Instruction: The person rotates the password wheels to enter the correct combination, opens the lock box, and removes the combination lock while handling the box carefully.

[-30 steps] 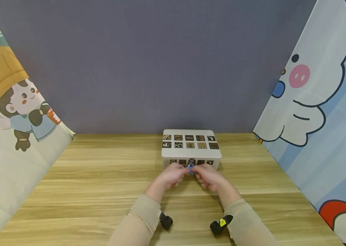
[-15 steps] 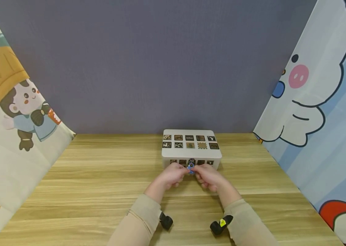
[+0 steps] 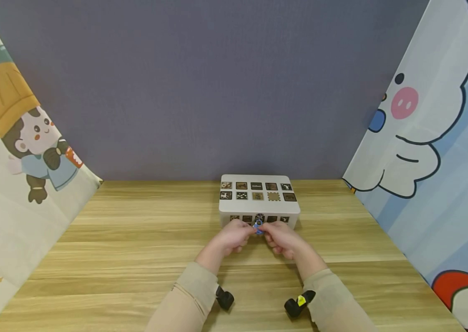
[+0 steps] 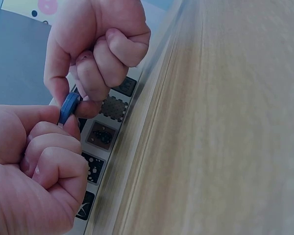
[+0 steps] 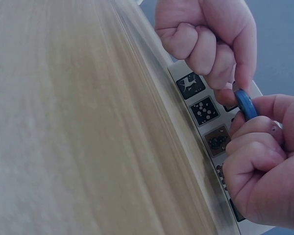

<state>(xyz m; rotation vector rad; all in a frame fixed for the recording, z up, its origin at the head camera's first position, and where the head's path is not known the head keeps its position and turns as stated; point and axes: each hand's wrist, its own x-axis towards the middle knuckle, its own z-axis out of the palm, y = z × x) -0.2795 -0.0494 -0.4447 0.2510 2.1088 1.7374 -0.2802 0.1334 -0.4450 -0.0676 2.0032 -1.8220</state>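
Left hand (image 3: 232, 236) and right hand (image 3: 282, 239) partly hide white box (image 3: 259, 205) on table (image 3: 142, 244).

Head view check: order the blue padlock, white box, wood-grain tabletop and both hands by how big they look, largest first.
1. Wood-grain tabletop
2. White box
3. Left hand and right hand: too alike to rank
4. Blue padlock, partly hidden

Blue padlock (image 4: 69, 107) at front of closed white box (image 3: 255, 205).
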